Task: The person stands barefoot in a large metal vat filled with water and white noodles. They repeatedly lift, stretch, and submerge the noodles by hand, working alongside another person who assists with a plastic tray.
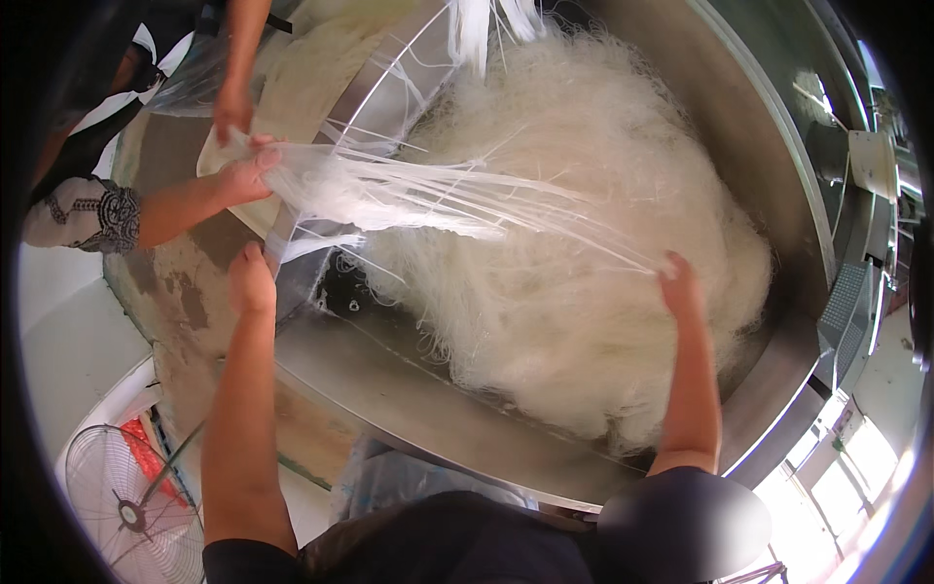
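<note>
A large tangled heap of pale, thin strands lies in a metal basin. Whiter plastic-like strips stretch over the heap from the basin's left rim towards the right. At their right ends my right hand grips a few strips. Beside the left rim, below the bunched strips, is my left hand; its fingers are partly hidden and I cannot tell whether it holds anything. A co-worker's hand grips the bunched left ends of the strips, and another hand touches them from above.
A metal divider with a thin edge separates the heap from more pale strands at the upper left. White strips hang at the top. A caged fan stands at the lower left, and a white container is at the right.
</note>
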The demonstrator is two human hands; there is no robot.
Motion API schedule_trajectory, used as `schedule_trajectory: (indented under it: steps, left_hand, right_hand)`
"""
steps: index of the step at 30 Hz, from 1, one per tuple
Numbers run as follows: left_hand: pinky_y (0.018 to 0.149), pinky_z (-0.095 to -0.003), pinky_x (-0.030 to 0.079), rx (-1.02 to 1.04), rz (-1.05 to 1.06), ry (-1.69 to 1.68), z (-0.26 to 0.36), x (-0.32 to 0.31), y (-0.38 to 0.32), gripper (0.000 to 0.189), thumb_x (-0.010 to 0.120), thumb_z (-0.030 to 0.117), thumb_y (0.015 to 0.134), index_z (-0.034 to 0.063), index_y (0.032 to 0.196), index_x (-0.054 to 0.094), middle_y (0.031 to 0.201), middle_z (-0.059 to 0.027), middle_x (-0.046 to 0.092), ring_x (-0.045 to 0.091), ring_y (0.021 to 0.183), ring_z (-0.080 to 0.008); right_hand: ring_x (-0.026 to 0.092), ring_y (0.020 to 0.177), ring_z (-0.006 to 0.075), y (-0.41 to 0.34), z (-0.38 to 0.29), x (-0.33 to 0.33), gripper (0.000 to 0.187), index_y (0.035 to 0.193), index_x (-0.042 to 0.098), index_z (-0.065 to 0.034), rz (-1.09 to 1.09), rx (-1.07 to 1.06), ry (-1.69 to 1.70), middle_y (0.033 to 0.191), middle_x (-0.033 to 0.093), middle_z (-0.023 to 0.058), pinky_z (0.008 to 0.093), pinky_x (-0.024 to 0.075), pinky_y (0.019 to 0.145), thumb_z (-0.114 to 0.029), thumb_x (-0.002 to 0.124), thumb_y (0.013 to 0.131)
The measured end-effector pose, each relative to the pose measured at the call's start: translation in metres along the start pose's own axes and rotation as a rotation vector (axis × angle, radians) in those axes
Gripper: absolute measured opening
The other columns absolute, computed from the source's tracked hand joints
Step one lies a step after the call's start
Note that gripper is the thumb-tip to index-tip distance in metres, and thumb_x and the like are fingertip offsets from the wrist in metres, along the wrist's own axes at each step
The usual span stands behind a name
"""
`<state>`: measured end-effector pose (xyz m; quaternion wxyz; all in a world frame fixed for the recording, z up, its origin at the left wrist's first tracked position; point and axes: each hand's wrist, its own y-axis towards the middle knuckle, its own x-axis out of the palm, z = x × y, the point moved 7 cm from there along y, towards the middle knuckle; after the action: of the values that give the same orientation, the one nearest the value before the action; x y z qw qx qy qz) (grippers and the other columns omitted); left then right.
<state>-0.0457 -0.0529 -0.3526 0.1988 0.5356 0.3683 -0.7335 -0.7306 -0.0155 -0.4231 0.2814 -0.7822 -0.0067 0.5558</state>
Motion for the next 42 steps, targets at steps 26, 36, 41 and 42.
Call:
schedule_trajectory:
  steps: [26,36,41,42]
  left_hand:
    - [0.065,-0.0383,0.041,0.105,0.096,-0.222,-0.018,-0.009,0.005,0.041,0.034,0.034,0.082,0.0005,0.089,0.058,0.079,-0.0185,0.057,0.055,0.073,-0.0311]
    - [0.067,-0.0324,0.041,0.001,0.088,-0.310,-0.030,-0.003,0.017,0.045,0.032,0.035,0.084,-0.0009,0.092,0.058,0.081,-0.0150,0.058,0.055,0.073,-0.0252]
    - [0.065,-0.0341,0.040,0.058,0.132,-0.108,-0.023,0.003,0.017,0.044,0.032,0.035,0.084,0.0000,0.088,0.058,0.079,-0.0140,0.058,0.055,0.072,-0.0252]
    - [0.065,-0.0349,0.040,0.066,0.162,-0.040,-0.029,0.000,0.021,0.043,0.032,0.035,0.083,0.0003,0.087,0.058,0.079,-0.0138,0.058,0.055,0.072,-0.0255]
  right_hand:
    - [0.058,0.092,0.0198,0.194,0.027,-0.018,0.030,0.104,0.059,-0.0094,0.003,0.020,0.115,0.105,0.060,0.0086,0.0313,0.0459,0.077,-0.010,0.053,0.074]
    - [0.044,0.113,0.0299,-0.051,0.076,0.043,0.053,0.123,0.043,-0.0127,-0.349,-0.233,-0.163,0.126,0.043,0.0137,0.0369,0.0346,0.095,-0.018,0.059,0.073]
    - [0.050,0.108,0.0254,-0.089,-0.045,0.038,0.041,0.113,0.056,-0.0123,-1.119,-0.308,0.152,0.112,0.056,0.0133,0.0358,0.0402,0.090,-0.037,0.055,0.080]
    - [0.052,0.106,0.0244,-0.051,-0.057,0.029,0.039,0.111,0.057,-0.0125,-0.911,-0.292,0.263,0.111,0.057,0.0136,0.0349,0.0411,0.089,-0.038,0.054,0.082]
